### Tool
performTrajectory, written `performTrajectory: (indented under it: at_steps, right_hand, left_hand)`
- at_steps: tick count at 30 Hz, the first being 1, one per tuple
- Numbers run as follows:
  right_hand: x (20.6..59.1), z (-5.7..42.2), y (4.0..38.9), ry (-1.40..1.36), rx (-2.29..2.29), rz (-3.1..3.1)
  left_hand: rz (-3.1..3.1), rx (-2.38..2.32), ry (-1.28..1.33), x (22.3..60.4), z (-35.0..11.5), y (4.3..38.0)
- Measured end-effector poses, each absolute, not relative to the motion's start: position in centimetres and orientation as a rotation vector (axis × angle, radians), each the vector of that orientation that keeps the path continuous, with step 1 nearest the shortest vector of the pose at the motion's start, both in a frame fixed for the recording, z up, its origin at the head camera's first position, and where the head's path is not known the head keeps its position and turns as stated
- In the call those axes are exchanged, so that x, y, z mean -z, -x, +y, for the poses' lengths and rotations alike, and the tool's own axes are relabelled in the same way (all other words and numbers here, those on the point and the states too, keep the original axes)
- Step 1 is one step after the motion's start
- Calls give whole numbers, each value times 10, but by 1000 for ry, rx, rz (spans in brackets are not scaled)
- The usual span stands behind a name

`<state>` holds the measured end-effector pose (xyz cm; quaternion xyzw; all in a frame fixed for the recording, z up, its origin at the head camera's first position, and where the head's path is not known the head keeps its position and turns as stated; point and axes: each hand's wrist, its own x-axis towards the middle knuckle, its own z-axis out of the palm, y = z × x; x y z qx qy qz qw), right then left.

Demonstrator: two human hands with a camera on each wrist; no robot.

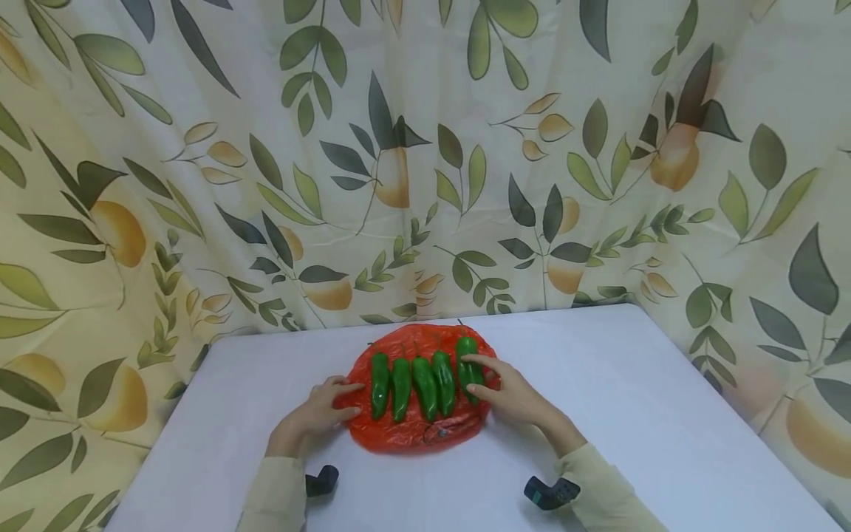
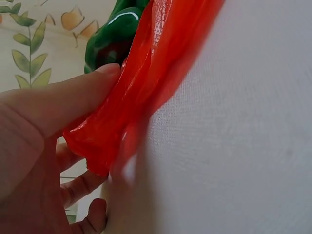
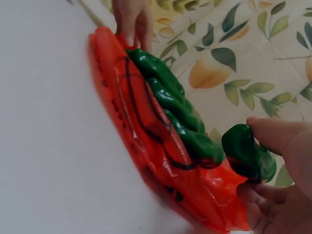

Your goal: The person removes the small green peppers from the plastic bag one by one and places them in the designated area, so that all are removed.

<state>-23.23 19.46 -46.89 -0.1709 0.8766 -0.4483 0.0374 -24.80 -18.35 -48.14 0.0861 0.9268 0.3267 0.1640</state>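
A red plastic bag point(image 1: 405, 441) lies flat on the white table, with several long green peppers in a row on top of it. The left hand point(image 1: 320, 408) holds the bag's left edge; in the left wrist view its thumb point(image 2: 83, 95) lies over the red plastic point(image 2: 105, 131), the other fingers behind it. Between thumb and fingers, the right hand point(image 1: 513, 393) pinches the rightmost green pepper point(image 1: 468, 369). This pepper point(image 3: 246, 153) stands apart from the others point(image 3: 192, 144) in the right wrist view. Black printing shows on the bag's near side.
The white table point(image 1: 665, 443) extends around the bag on both sides. Behind it hangs a leaf-and-fruit patterned curtain point(image 1: 425, 185). Black devices point(image 1: 552, 493) sit at both wrists, beside light sleeves point(image 1: 272, 491).
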Motion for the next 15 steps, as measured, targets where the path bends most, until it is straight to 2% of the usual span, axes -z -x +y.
performTrajectory:
  at_steps: [15]
  right_hand:
    - [445, 226, 230, 455, 1598, 2619]
  left_hand:
    - [2658, -954, -242, 480, -183, 246]
